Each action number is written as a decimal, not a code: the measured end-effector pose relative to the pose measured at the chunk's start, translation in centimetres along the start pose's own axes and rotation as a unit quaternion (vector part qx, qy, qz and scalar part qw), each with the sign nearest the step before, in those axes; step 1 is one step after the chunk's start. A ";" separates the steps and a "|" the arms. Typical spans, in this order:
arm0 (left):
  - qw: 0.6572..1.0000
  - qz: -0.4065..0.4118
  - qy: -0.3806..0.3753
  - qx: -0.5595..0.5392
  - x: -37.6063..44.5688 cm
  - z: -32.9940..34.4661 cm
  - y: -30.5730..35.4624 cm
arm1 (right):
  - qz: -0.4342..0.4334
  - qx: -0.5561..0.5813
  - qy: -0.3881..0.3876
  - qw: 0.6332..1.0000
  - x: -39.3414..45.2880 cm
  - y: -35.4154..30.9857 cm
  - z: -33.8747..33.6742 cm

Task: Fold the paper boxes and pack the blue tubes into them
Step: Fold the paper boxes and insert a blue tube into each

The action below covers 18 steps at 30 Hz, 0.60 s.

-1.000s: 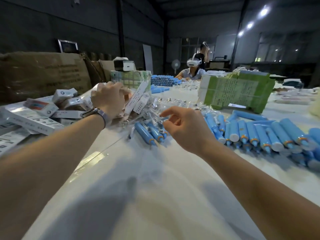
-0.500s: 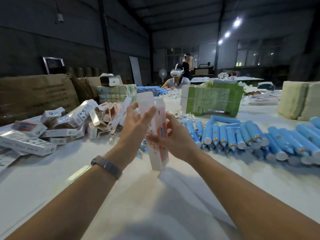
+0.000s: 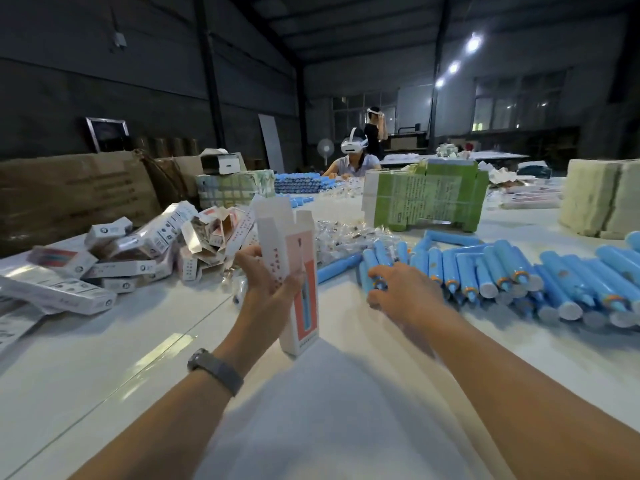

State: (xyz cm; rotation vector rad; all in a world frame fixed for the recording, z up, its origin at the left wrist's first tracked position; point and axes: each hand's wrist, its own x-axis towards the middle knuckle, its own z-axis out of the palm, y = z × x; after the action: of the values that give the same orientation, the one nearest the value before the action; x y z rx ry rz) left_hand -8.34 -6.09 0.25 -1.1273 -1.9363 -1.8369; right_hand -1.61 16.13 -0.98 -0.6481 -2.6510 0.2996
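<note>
Head view: box [image 3: 300,271] upright, open end up, gripped by left hand [image 3: 268,287]; right hand [image 3: 398,289], fingers [image 3: 375,273] curled onto nearest tube [image 3: 372,268], long axis pointing away, right of box.

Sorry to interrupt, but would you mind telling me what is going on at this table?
A person is packing tubes into boxes. The left hand holds an opened paper box upright, top flaps up. The right hand reaches into the row of blue tubes on the table, fingers on one tube. Nothing is in the box yet.
</note>
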 end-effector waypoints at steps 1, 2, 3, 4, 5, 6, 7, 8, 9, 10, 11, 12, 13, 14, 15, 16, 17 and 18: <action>1.000 0.003 -0.001 -0.007 -0.2 0.2 0.1 | -0.010 0.008 0.007 1.000 0.0 -0.1 0.0; 1.000 0.006 -0.002 -0.008 -0.4 0.3 0.2 | -0.019 0.011 0.014 1.000 0.0 -0.2 0.0; 1.000 0.010 -0.004 -0.009 -0.5 0.3 0.3 | -0.025 0.014 0.022 0.999 -0.1 -0.2 0.0; 1.000 0.016 -0.008 -0.009 -0.6 0.3 0.3 | -0.029 0.018 0.037 0.999 -0.1 -0.2 0.0; 1.000 0.021 -0.012 -0.010 -0.7 0.3 0.3 | -0.031 0.027 0.061 0.997 -0.1 -0.3 -0.1; 0.999 0.024 -0.020 -0.012 -0.8 0.2 0.4 | -0.031 0.049 0.100 0.993 0.0 -0.4 -0.3; 0.999 0.026 -0.030 -0.017 -0.7 0.1 0.4 | -0.034 0.091 0.150 0.984 0.1 -0.6 -0.8; 0.999 0.024 -0.042 -0.022 -0.7 0.0 0.4 | -0.041 0.150 0.202 0.967 0.2 -0.8 -1.4; 0.998 0.020 -0.056 -0.027 -0.6 -0.2 0.5 | -0.050 0.213 0.244 0.945 0.3 -1.2 -2.3; 0.997 0.015 -0.067 -0.030 -0.5 -0.4 0.5 | -0.059 0.268 0.272 0.922 0.2 -1.7 -3.3; 0.997 0.011 -0.076 -0.033 -0.4 -0.6 0.5 | -0.063 0.314 0.289 0.902 0.1 -2.1 -4.3; 0.996 0.009 -0.083 -0.036 -0.3 -0.7 0.4 | -0.061 0.357 0.302 0.882 -0.1 -2.7 -5.4; 0.995 0.010 -0.089 -0.039 -0.3 -0.8 0.5 | -0.058 0.399 0.314 0.860 -0.2 -3.1 -6.4; 0.995 0.011 -0.094 -0.041 -0.2 -0.8 0.6 | -0.057 0.441 0.325 0.835 -0.4 -3.6 -7.4; 0.995 0.013 -0.094 -0.042 -0.3 -0.8 0.6 | -0.056 0.482 0.333 0.809 -0.6 -4.1 -8.4; 0.995 0.013 -0.091 -0.043 -0.3 -0.8 0.7 | -0.053 0.522 0.333 0.784 -0.8 -4.6 -9.4; 0.995 0.015 -0.087 -0.042 -0.4 -0.8 0.8 | -0.053 0.557 0.328 0.761 -1.1 -5.1 -10.2; 0.995 0.018 -0.086 -0.039 -0.5 -0.7 0.8 | -0.057 0.584 0.326 0.741 -1.4 -5.6 -11.0</action>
State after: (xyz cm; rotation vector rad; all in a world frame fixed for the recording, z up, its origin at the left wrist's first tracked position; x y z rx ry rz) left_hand -7.69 -6.96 0.69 -1.3772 -1.9334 -1.8673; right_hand 1.94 11.88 10.11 -0.0862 -1.3666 1.2674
